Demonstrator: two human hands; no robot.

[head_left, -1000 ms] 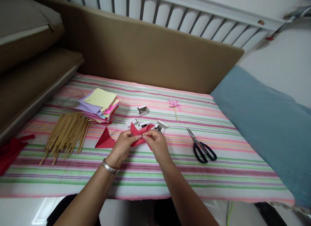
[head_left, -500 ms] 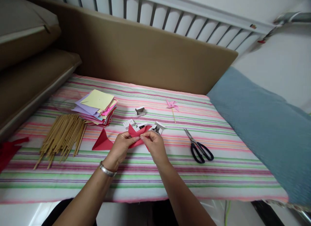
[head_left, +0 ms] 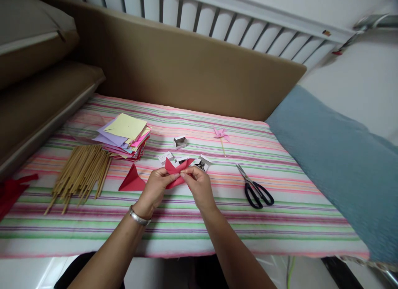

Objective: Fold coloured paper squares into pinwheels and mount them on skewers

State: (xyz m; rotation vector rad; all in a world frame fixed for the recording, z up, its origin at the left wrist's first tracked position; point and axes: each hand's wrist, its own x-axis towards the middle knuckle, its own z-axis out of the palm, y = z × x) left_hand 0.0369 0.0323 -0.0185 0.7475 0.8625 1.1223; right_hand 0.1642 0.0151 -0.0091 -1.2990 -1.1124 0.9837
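Note:
My left hand and my right hand meet over the striped cloth, both pinching a piece of folded red paper between thumbs and fingertips. One red flap sticks out to the left and rests near the cloth. A silver bracelet sits on my left wrist. Small white boxes lie just behind the paper.
A stack of coloured paper sheets and a bundle of wooden sticks lie at the left. Black-handled scissors lie at the right. A finished pink pinwheel lies farther back. A blue blanket lies on the right; red paper lies far left.
My hands keep hold of the red paper in about the same place; the fingers shift slightly on the fold. The view has shifted a little.

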